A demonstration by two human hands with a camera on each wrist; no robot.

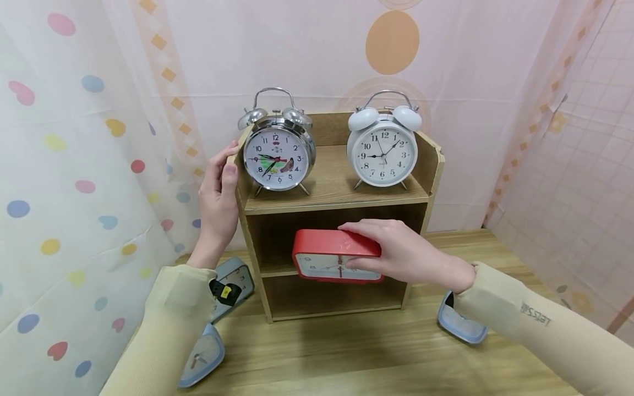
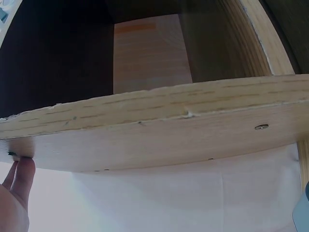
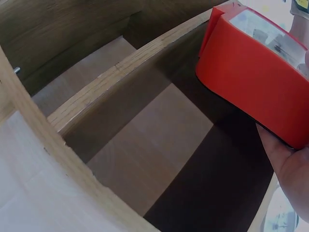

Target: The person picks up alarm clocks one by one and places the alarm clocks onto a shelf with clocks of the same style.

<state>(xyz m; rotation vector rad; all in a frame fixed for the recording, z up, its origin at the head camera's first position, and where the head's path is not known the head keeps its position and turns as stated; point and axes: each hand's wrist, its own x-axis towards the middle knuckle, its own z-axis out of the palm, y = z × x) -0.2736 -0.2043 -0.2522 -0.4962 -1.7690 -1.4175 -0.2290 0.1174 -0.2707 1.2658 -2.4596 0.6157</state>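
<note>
6 clocks, 1 wooden shelf unit (image 1: 329,168) w/ 3 levels.
Top level has 2: silver twin-bell clock (image 1: 277,151), white twin-bell clock (image 1: 383,154). R hand (image 1: 396,245) pinches red clock (image 1: 317,243) in front of middle compartment; L hand (image 1: 218,192), fingers nearly straight, touches unit's L side. Surface (image 1: 317,363) has 3: grey-blue clock (image 1: 242,278), light-blue clock (image 1: 204,357), pale-blue clock (image 1: 463,325).
</note>
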